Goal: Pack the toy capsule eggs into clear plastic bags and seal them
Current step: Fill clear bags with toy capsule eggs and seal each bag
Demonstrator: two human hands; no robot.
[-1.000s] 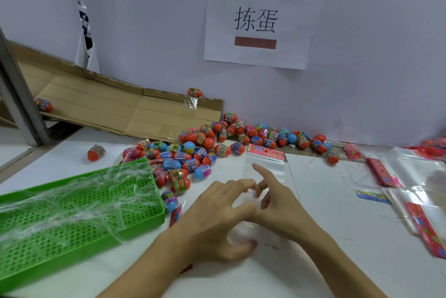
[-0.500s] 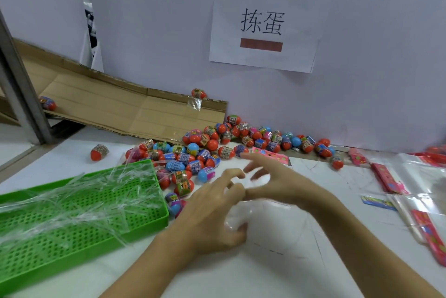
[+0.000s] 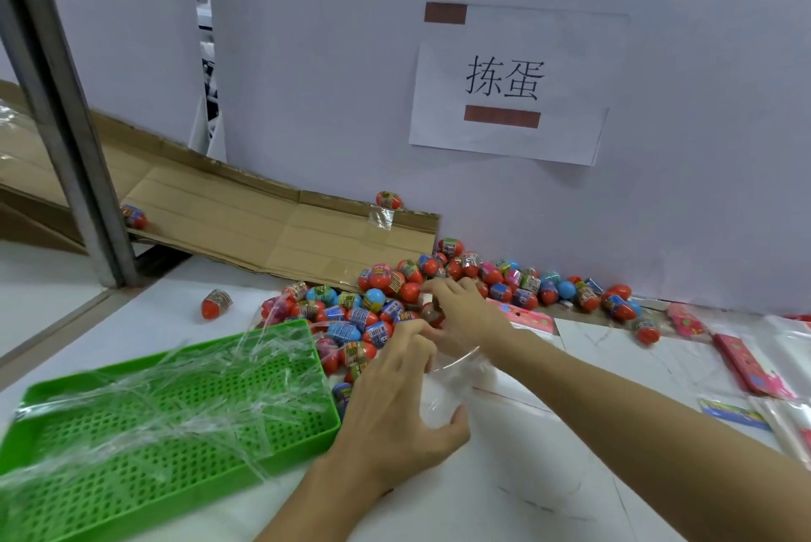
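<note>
The left hand (image 3: 397, 399) grips the open mouth of a clear plastic bag (image 3: 443, 392) while the right hand (image 3: 456, 309) curls around a red capsule egg (image 3: 432, 313) just beyond it — best kept wide open, I judge, as the egg enters.

A white paper sheet (image 3: 504, 85) on the wall (image 3: 329, 58) carries two large black characters, 拣蛋, printed side by side. A brown bar sits above the characters at the sheet's upper left, and a second brown bar lies just below them; neither bar shows readable text. Below the sheet, the eggs (image 3: 439, 282) wear printed wrappers, and their lettering is too small to read.
</note>
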